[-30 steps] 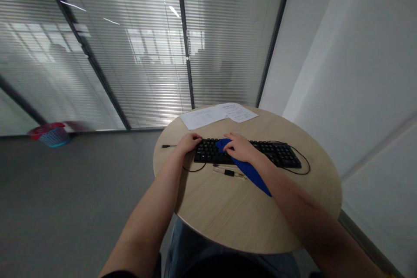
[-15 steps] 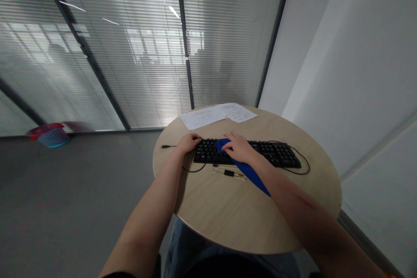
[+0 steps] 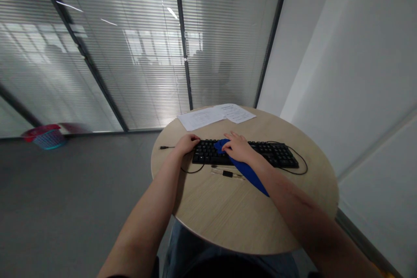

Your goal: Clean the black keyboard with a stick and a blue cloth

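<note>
A black keyboard (image 3: 278,153) lies across the round wooden table in front of me. At its left end, my left hand (image 3: 187,143) is closed on the edge, fingers over the upper corner. My right hand (image 3: 239,147) presses a bunched blue cloth (image 3: 250,175) onto the keys left of centre. The cloth's loose end trails under my right wrist towards me. Some keys are hidden beneath the hand and cloth. Just below the keyboard lies a slim, pale, stick-like thing with a black band (image 3: 227,173); its kind is unclear.
The keyboard's cable (image 3: 305,166) loops at the right, and a plug (image 3: 163,147) lies left of my left hand. Printed papers (image 3: 200,119) rest at the far side of the table (image 3: 211,221). A red and blue basket (image 3: 50,138) stands on the floor by the glass partition.
The whole view has shifted slightly, so things appear a little further left. My hands, the cloth and the keyboard keep nearly the same places relative to each other.
</note>
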`<state>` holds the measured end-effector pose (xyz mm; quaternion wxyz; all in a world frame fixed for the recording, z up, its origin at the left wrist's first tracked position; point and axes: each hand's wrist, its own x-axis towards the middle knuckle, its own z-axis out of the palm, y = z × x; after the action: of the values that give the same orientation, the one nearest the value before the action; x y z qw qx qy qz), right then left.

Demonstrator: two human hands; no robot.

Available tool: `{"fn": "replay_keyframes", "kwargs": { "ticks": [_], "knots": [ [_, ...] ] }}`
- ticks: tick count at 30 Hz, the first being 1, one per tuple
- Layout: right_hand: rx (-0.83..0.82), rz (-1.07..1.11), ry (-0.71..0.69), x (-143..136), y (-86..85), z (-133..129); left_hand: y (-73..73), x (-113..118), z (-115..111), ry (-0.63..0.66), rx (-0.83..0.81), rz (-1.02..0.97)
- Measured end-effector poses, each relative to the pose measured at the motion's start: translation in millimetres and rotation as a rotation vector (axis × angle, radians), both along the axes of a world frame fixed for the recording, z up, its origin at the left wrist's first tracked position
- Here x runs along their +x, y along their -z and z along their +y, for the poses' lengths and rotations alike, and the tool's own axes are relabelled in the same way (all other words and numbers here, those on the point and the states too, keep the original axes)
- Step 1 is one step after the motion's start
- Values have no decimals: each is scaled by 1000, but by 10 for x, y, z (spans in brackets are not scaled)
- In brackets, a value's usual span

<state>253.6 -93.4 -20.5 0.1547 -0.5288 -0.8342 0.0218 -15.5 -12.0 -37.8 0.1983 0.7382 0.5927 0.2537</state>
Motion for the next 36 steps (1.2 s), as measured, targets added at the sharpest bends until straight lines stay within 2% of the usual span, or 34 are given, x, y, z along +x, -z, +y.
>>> {"fn": "replay_keyframes", "kwargs": {
  "ticks": [4, 10, 23, 28, 36],
  "knots": [
    [14, -7, -51, 15, 25, 12, -13, 3, -15, 0, 3, -12],
    [6, -3, -42, 21, 44, 10, 3, -12, 10, -3, -1, 11],
    [-19, -31, -98, 283, 0, 107, 4, -11, 19, -3, -1, 10],
    [-6, -45, -179, 268, -5, 78, 22, -9, 23, 6, -20, 2],
    [-34, -33, -135, 248, -31, 72, 32, -12, 35, -12, -15, -3]
  ]
}}
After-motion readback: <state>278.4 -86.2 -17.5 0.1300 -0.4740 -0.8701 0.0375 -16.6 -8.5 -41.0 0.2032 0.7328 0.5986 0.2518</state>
